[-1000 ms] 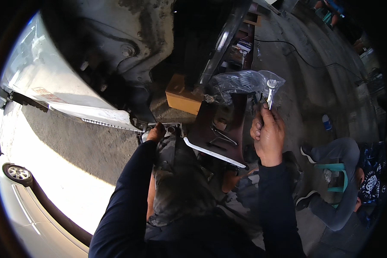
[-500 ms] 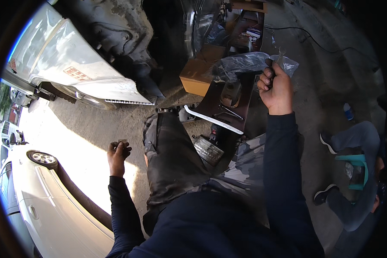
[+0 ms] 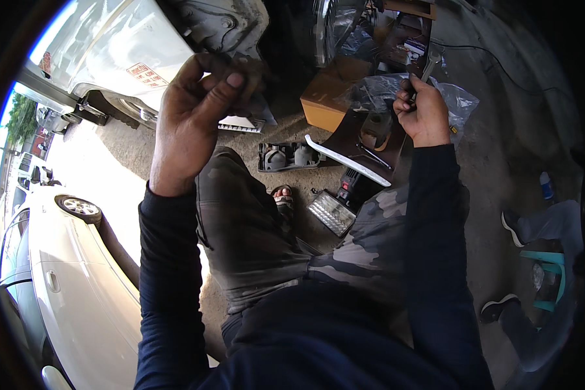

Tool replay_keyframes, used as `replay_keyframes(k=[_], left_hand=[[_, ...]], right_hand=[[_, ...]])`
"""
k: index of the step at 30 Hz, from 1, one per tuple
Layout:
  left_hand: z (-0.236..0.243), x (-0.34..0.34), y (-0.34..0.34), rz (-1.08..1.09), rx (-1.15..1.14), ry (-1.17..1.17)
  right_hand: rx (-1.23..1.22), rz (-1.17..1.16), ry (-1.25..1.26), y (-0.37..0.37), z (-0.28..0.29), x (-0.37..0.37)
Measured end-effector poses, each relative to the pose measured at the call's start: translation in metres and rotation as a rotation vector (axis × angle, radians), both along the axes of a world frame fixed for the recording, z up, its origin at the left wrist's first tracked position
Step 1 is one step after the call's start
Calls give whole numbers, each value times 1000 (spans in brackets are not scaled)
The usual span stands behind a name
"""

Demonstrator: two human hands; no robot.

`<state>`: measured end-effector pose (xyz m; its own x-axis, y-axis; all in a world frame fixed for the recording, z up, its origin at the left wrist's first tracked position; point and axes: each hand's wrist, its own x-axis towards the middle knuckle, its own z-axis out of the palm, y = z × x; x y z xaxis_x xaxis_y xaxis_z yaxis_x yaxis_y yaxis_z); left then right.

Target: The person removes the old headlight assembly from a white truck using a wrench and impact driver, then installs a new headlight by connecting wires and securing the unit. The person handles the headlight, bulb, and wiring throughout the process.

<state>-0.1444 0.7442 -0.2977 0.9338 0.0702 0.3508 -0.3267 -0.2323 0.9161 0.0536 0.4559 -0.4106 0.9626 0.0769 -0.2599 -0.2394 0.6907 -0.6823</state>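
My left hand (image 3: 192, 123) is raised in front of the white car body panel (image 3: 120, 49), its fingers curled and pinched together. Whatever sits between those fingertips is dark and blurred, so I cannot make it out. Over on the right, my right hand (image 3: 424, 116) is closed around a metal wrench (image 3: 433, 62), whose head points up and away from me. Beside that hand lies a clear plastic bag (image 3: 461, 104). Just below is a dark brown panel (image 3: 351, 135) with a slim metal tool (image 3: 374, 156) lying on it.
A cardboard box (image 3: 328, 97) stands beyond my knees. On the ground are a black lamp housing (image 3: 287, 156), a clear lamp (image 3: 332, 213) and a black tool with a red part (image 3: 352, 185). A light-coloured car (image 3: 78, 292) is at left; a person's legs (image 3: 543, 220) and a teal stool (image 3: 545, 255) are at right.
My left hand has risen and moved forward from beside my left knee to the white car panel. My right hand keeps the wrench. The view has shifted, and my left foot now shows.
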Motion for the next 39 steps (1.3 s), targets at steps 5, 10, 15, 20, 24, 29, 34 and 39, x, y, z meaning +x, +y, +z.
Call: replay_keyframes(k=[5,10,15,20,24,29,34,39], left_hand=[[-4,66,-25,-196,96,-88],[-48,130,-27,-287,418,10],[-115,173,-16,-257,376,186],[-169,149,4,-209,514,250],[-169,154,9,-305,422,315],[-151,164,6,-274,425,358],[-157,172,-8,-351,400,363],[-170,174,-11,-406,515,385]], right_hand=[[-137,100,14,-10,-13,-7],[-133,48,14,-5,-8,-21],[-90,107,58,-10,-6,10],[-449,121,205,-22,-54,86],[-1106,229,28,-17,-121,125],[-1764,287,-203,15,-151,148],[-1860,353,-219,31,-150,143],[-1792,218,-394,25,-154,155]])
